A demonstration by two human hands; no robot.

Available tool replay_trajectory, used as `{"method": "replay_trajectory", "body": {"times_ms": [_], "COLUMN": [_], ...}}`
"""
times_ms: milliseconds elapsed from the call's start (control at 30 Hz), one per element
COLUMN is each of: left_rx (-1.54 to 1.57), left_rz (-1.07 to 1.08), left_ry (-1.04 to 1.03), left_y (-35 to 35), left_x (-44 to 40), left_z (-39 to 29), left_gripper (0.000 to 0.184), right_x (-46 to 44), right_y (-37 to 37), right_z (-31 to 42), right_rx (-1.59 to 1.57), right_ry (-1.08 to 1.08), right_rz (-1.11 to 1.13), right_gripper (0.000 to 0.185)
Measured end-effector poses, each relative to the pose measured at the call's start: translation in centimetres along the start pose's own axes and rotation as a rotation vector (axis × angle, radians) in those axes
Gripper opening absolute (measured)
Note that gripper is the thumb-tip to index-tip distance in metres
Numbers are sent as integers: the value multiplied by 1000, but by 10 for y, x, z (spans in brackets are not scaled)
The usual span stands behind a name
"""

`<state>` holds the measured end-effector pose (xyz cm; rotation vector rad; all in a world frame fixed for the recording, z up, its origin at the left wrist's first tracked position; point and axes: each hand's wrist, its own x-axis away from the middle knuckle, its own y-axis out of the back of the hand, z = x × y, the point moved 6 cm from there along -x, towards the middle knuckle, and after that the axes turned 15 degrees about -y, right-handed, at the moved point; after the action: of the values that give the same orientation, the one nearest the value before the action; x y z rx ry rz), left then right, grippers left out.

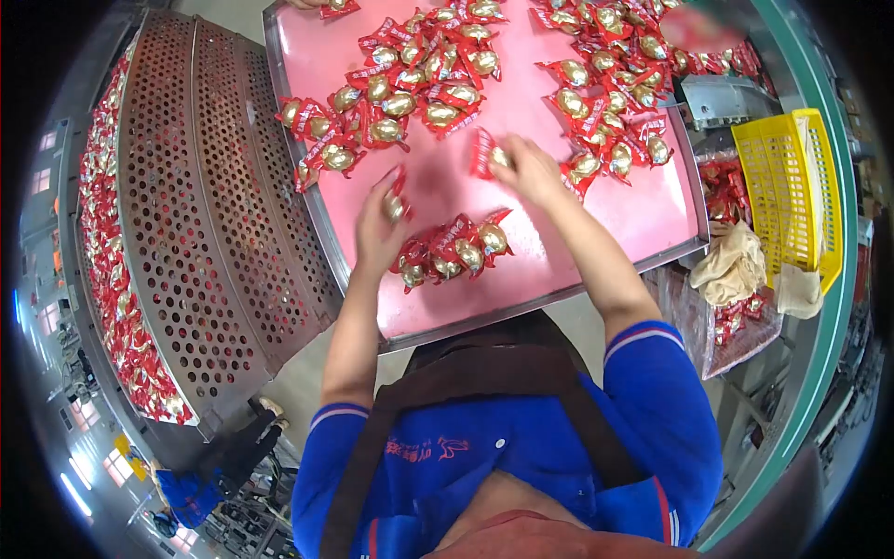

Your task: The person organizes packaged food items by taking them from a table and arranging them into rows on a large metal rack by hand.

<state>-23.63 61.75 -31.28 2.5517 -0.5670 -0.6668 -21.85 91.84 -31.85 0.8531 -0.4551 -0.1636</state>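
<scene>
My left hand (377,224) is closed on a red and gold wrapped candy (395,206) over the left part of the pink tray (559,242). My right hand (529,170) holds another wrapped candy (486,154) by its gold middle, above the tray's centre. Between my forearms, near the tray's front edge, a short row of several candies (447,267) lies side by side. Beyond my hands are a large pile of the same candies (410,79) and, to its right, a second pile (610,93).
A perforated metal chute (200,196) stands left of the tray, with many candies beyond it. At the right are a yellow crate (778,186), a tan cloth (731,265) and bagged candies. Another person's hand (305,4) shows at the tray's far left.
</scene>
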Motion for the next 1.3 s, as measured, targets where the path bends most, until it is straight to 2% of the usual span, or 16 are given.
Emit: {"method": "replay_trajectory", "body": {"times_ms": [33, 100, 200, 367, 400, 467, 500, 600, 667, 800, 833, 933, 1033, 1133, 1200, 1300], "left_rx": [-113, -303, -320, -438, -447, -551, -606, -696, -712, -595, -678, -550, -834, -1106, -1194, -1379], "left_rz": [26, 83, 282, 346, 336, 460, 516, 585, 686, 753, 627, 489, 303, 39, -97, -193], "left_ry": [-75, 221, 222, 207, 222, 250, 291, 275, 327, 266, 142, 89, -60, -340, -477, -504], "left_y": [23, 45, 8, -17, -20, -29, -35, -40, -40, -40, -36, -3, 86, 192, 257, 350], "left_x": [16, 72, 153, 159, 148, 127, 124, 112, 103, 95, 94, 74, 31, 17, 29, 66], "left_z": [-31, -49, -27, -50, -49, -51, -54, -55, -53, -39, -44, -90, -196, -298, -346, -377], "left_gripper": [65, 61, 67, 90, 92, 88, 86, 77, 72, 65, 62, 63, 59, 51, 40, 40], "right_x": [23, 62, 92, 110, 108, 122, 133, 125, 120, 112, 113, 132, 163, 219, 259, 315], "right_y": [4, -5, -56, -32, -26, -62, -69, -87, -90, -77, -74, -33, 43, 116, 135, 123], "right_z": [-12, -34, -54, -26, -13, 2, 11, 9, 11, 19, 25, 45, 127, 248, 318, 411], "right_rx": [-73, -69, 198, 417, 402, 505, 508, 473, 623, 488, 443, 242, 249, 215, 183, 161], "right_ry": [-6, -50, -171, 172, 302, 664, 696, 730, 769, 783, 797, 627, 820, 1092, 1262, 1407], "right_rz": [21, -44, 81, -100, -185, -101, 27, 2, -9, 71, 92, 270, 34, -231, -399, -592], "right_gripper": [48, 52, 60, 74, 76, 81, 80, 77, 73, 75, 75, 76, 80, 77, 69, 60]}}
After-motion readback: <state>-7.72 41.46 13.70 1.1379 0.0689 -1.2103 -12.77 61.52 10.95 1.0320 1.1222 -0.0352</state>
